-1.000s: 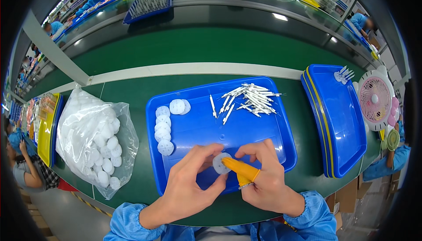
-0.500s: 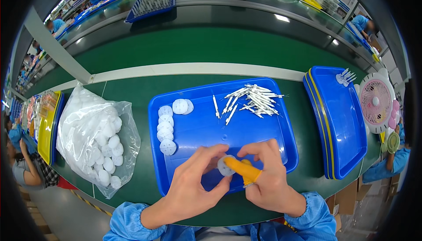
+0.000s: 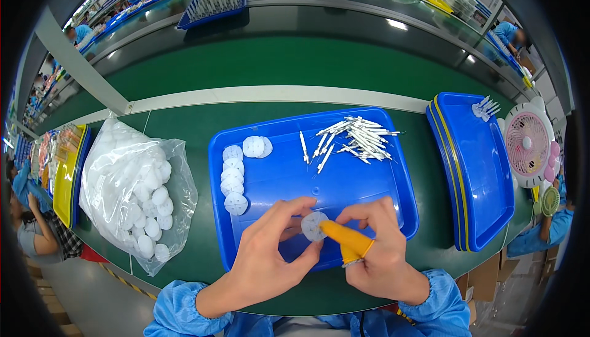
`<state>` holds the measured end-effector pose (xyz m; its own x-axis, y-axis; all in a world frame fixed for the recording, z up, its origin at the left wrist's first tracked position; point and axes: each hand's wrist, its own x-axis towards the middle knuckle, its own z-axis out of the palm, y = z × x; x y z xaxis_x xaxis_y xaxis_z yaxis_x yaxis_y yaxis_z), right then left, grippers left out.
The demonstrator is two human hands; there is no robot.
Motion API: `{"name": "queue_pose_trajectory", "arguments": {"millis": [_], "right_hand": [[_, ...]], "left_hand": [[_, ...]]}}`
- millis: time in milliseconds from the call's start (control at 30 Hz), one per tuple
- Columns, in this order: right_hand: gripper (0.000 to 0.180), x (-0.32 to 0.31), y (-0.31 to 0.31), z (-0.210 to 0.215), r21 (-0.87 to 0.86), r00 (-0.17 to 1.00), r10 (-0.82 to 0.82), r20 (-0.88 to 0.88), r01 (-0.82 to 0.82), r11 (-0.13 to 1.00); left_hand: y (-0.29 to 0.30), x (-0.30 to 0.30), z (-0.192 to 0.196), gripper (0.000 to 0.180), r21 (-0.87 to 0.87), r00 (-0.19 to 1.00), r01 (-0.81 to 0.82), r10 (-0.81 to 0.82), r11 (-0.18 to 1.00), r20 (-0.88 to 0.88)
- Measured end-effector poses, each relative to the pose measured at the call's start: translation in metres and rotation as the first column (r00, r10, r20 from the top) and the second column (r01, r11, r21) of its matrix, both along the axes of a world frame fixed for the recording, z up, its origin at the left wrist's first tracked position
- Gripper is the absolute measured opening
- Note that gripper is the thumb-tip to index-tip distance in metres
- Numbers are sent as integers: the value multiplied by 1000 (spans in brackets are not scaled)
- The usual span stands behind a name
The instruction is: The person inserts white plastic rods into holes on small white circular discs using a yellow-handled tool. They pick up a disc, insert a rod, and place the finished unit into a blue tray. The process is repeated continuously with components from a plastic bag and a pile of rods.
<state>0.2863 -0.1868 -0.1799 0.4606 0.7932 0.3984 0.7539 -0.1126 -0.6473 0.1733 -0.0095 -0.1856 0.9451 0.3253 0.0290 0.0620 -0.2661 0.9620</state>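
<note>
Over the near edge of a blue tray [image 3: 276, 176], my left hand [image 3: 270, 241] grips a round white plastic disc [image 3: 313, 226] with small holes between thumb and fingers. My right hand [image 3: 378, 245] wears yellow finger covers, and a covered fingertip touches the disc's right edge. Those covered fingers are closed together; whether something small is between them is hidden. Inside the tray, more white discs [image 3: 232, 183] lie overlapped in a column on the left, with a couple at the top left. A heap of thin white sticks with fine wire ends [image 3: 356, 140] lies at the far right.
Left of the tray lies a clear bag [image 3: 138, 195] full of white discs. Stacked blue and yellow trays [image 3: 476, 177] stand at the right, the top one holding a small pronged piece [image 3: 485, 108]. Beyond them is a pink-and-white fan [image 3: 527, 143]. A filled tray [image 3: 214, 3] sits across the bench.
My right covered fingertip has slid from the disc's face to its right edge. The disc now shows more of its face. My left hand keeps its grip.
</note>
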Motion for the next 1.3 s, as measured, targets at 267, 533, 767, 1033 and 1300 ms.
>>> {"name": "queue_pose_trajectory", "arguments": {"millis": [267, 533, 767, 1033, 1300], "right_hand": [[49, 2, 3, -1, -13, 1000, 9, 5, -9, 1000], [51, 0, 1, -1, 20, 1000, 29, 5, -29, 999], [53, -2, 0, -1, 7, 1000, 20, -4, -20, 1000], [45, -4, 4, -3, -9, 998, 60, -5, -61, 998], [29, -3, 1, -5, 9, 997, 51, -62, -51, 999]], "left_hand": [[0, 1, -1, 59, 14, 1000, 18, -18, 1000, 1], [3, 1, 2, 60, 44, 999, 44, -43, 998, -21], [2, 0, 1, 59, 45, 999, 39, -38, 998, -20], [0, 0, -1, 59, 11, 1000, 29, -29, 1000, -3], [1, 0, -1, 60, 2, 1000, 11, -11, 1000, -7]]}}
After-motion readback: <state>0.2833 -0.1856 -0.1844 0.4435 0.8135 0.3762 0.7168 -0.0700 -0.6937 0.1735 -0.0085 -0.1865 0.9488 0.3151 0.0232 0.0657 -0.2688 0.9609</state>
